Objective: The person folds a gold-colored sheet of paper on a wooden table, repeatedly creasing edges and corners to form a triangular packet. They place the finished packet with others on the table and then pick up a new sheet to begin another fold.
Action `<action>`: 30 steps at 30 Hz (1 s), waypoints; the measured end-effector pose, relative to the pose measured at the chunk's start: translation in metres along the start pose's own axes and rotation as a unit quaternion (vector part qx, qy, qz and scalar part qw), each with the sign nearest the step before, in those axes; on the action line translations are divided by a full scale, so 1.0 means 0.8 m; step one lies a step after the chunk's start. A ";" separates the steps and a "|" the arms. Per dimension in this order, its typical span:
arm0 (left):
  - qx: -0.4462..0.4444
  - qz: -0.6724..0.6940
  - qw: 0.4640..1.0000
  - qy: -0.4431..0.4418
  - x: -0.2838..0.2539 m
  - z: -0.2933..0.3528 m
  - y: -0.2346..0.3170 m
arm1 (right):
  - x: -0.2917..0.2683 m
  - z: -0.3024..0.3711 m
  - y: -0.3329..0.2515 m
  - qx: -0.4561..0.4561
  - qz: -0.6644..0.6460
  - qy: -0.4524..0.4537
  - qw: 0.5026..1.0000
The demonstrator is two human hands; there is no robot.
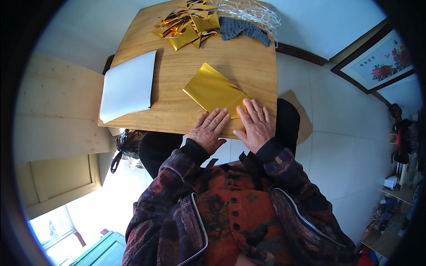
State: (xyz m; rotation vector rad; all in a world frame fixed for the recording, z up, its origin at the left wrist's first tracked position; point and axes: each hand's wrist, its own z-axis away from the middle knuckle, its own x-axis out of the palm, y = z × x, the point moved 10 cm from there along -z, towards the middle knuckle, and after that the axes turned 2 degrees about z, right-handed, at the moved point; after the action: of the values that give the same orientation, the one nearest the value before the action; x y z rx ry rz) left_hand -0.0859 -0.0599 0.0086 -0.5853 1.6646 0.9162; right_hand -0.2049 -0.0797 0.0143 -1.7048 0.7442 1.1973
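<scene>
Down at the near edge of the table (pixel 173 73), both hands are laid open, fingers straight, nothing gripped! The gold sheet (pixel 217 88) is set aslant there, right of the table's middle, and its nearest side is met by the fingertips of the left hand (pixel 208 128), while its right-hand corner is covered by the spread fingers of the right hand (pixel 256 127). A crease appears to be shown just by those right fingers, though whether the sheet is one layer or several cannot be told. Pressing or smoothing of a fold is judged to be the step in hand; for the next move, a steady hold by one hand and an even, straight press by the other would be called for. Now outward: below the table's left corner, a black bag (pixel 128 142) is seen, well out of the way. Up on the left, a white stack (pixel 128 86) is parked, clear of the sheet; no obstacle is offered by it. At the far edge, folded gold pieces (pixel 188 29) are heaped, overlapping, with a grey cloth (pixel 243 31) placed beside them and a tangle of clear plastic (pixel 255 12) strewn behind. By that heap, the working space is bounded only on the far side; around the sheet, nothing is seen to be blocked.
</scene>
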 end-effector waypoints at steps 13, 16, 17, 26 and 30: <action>-0.006 -0.042 0.999 0.035 0.003 -0.003 -0.001 | -0.003 -0.007 0.041 0.181 0.031 0.055 0.981; -0.008 -0.035 0.999 0.035 0.003 -0.003 -0.001 | -0.018 0.008 0.073 0.208 0.033 0.057 0.976; -0.008 -0.031 0.999 0.037 0.002 -0.002 -0.001 | -0.018 0.012 0.078 0.212 0.026 0.052 0.976; -0.008 -0.023 0.999 0.032 0.004 -0.002 -0.003 | -0.022 0.031 0.105 0.215 -0.007 0.057 0.975; -0.017 -0.003 1.000 0.012 0.005 -0.002 -0.003 | -0.059 0.033 0.111 0.192 -0.090 0.166 0.963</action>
State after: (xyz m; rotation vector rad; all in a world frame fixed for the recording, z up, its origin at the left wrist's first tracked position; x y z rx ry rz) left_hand -0.0861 -0.0624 0.0043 -0.6277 1.6707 0.9381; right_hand -0.3075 -0.0937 0.0263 -1.6152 0.9328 0.5977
